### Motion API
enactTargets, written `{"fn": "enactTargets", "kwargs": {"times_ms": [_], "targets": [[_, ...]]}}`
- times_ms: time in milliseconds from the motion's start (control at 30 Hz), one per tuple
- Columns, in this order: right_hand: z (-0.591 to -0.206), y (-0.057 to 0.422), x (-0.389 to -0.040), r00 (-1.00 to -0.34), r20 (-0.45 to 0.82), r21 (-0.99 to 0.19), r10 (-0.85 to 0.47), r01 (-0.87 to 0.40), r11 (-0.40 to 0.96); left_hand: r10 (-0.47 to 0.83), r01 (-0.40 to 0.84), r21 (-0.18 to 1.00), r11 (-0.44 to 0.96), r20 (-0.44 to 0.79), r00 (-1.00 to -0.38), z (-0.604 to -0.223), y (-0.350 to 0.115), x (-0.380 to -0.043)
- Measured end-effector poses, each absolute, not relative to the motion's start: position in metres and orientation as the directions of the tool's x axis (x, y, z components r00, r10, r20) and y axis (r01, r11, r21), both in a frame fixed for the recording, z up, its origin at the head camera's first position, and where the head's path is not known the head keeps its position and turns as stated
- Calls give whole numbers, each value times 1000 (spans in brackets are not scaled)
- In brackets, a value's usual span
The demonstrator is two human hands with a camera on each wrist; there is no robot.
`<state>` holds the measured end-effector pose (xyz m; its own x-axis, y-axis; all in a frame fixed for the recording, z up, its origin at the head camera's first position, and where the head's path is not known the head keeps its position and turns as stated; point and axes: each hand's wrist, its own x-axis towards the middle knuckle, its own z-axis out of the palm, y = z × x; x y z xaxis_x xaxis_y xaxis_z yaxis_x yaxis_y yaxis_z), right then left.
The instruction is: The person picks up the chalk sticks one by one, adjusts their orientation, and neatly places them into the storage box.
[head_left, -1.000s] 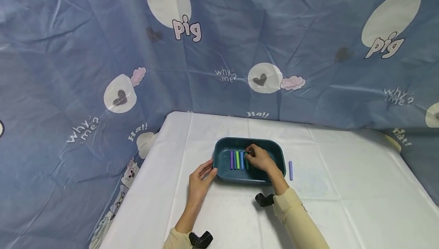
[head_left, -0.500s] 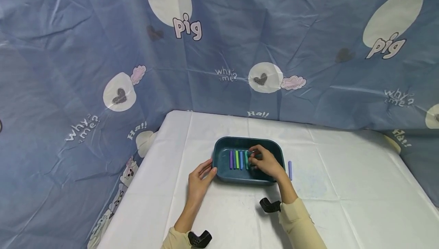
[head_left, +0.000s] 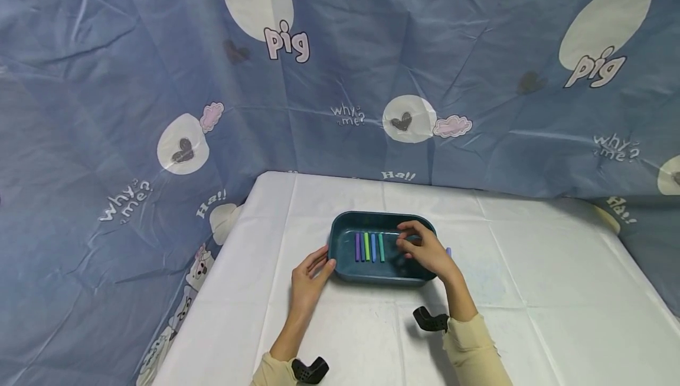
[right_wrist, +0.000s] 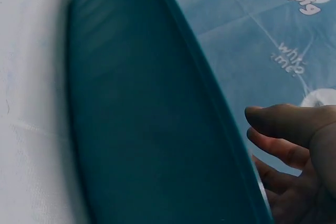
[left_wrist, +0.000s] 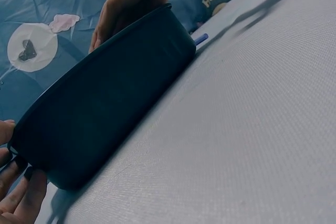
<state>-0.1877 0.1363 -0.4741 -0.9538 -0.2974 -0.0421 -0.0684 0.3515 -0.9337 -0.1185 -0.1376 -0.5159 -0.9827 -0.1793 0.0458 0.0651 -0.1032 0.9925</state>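
A dark teal, rounded rectangular tray (head_left: 340, 274) rests on the white-covered table. In its left half several coloured chalk-like sticks (head_left: 366, 247) lie side by side in a row: purple, violet, lime green, blue and teal. My left hand (head_left: 308, 283) touches the tray's left end with fingers and thumb extended; in the left wrist view its fingertips are at the tray wall (left_wrist: 105, 98). Over the tray's right part, my right hand (head_left: 427, 253) is loosely bent with nothing between thumb and fingers. The right wrist view shows it beyond the tray's near wall (right_wrist: 152, 108).
One blue-violet stick (head_left: 448, 252) lies on the tablecloth just right of the tray, mostly hidden by the right hand. A pale bluish smear (head_left: 489, 285) marks the white cloth (head_left: 584, 268). Blue printed fabric (head_left: 478, 79) hangs behind the table.
My right hand has let go of the teal stick, now lying last in the row, and moved right, partly covering the loose stick outside. My left hand has stayed at the tray's end.
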Motion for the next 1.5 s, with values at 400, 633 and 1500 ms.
{"fn": "enactTargets", "kwargs": {"times_ms": [400, 633, 1500], "targets": [[-466, 152, -182, -966, -58, -950, -253, -25, 312, -186, 64, 994, -91, 46, -981, -521, -138, -120], [-464, 161, -181, -973, -33, -957, -226, -35, 287, -189, 48, 994, -94, 29, -982, -521, -137, -120], [-463, 207, -173, -995, -45, -932, -89, 10, 362, -159, 36, 994, -103, 19, -987, -507, -137, -115]]}}
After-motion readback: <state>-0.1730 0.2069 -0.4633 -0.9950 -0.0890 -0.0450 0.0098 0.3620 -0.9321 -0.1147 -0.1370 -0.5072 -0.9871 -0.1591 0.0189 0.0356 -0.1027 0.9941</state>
